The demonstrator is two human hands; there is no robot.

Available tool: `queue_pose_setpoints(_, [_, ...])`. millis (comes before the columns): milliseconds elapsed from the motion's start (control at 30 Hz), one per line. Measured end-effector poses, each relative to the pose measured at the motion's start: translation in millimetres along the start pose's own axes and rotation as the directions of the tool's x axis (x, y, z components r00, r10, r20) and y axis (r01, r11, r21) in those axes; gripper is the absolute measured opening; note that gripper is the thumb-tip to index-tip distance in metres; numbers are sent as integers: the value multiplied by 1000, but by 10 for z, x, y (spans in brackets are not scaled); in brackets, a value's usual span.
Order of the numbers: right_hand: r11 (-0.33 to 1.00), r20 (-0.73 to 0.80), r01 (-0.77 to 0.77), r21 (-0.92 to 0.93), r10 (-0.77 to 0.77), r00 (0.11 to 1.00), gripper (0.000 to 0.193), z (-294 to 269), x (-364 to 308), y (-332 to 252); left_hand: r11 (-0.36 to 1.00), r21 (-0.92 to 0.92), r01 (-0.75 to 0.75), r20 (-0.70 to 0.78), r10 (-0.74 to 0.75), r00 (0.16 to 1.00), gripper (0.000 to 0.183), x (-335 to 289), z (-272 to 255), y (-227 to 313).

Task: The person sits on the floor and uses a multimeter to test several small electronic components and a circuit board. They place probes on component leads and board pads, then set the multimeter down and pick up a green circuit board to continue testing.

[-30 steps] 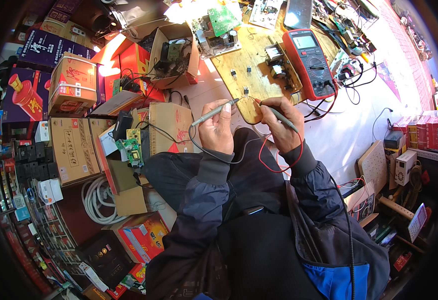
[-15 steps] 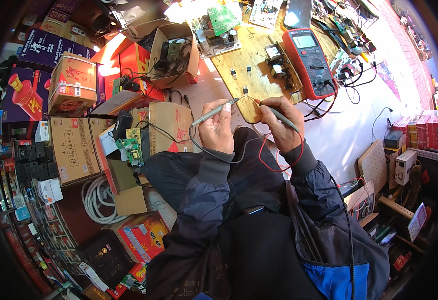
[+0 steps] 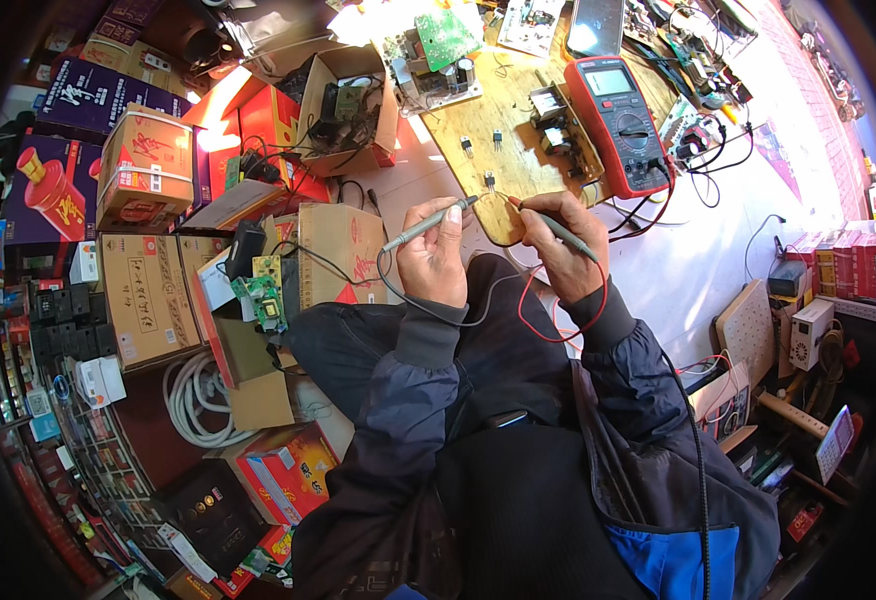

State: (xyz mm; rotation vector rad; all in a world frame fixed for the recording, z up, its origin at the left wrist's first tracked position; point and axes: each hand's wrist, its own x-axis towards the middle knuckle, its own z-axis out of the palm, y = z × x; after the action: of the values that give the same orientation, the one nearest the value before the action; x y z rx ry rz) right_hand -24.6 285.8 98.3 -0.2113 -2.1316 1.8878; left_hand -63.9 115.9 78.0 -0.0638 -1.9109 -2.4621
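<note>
**Close Work at the Board (image 3: 463, 118)**

Our left hand (image 3: 433, 262) grips the black-wired probe (image 3: 421, 229). The small black chip (image 3: 490, 182) lies by the board's near edge; we cannot tell whether either tip touches it. Our right hand (image 3: 570, 268) pinches the red-wired probe (image 3: 570, 240). The meter (image 3: 618, 125) lies toward the right edge.

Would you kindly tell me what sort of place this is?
Most likely a makeshift electronics repair spot, judging by the red multimeter, the green circuit board and the grey test probe in the left hand.
</note>
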Motion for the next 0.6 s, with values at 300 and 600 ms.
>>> queue_pose_setpoints(300, [999,28,11,-32,-10,1000,13,-12,-2,-15,1000,-1,-2,6,2,1000,16,9,2,12])
queue_pose_setpoints(600, [999,5,-34,-9,35,999,14,-11,-2,-23,1000,-4,11,-6,-11,1000,16,9,-3,-7])
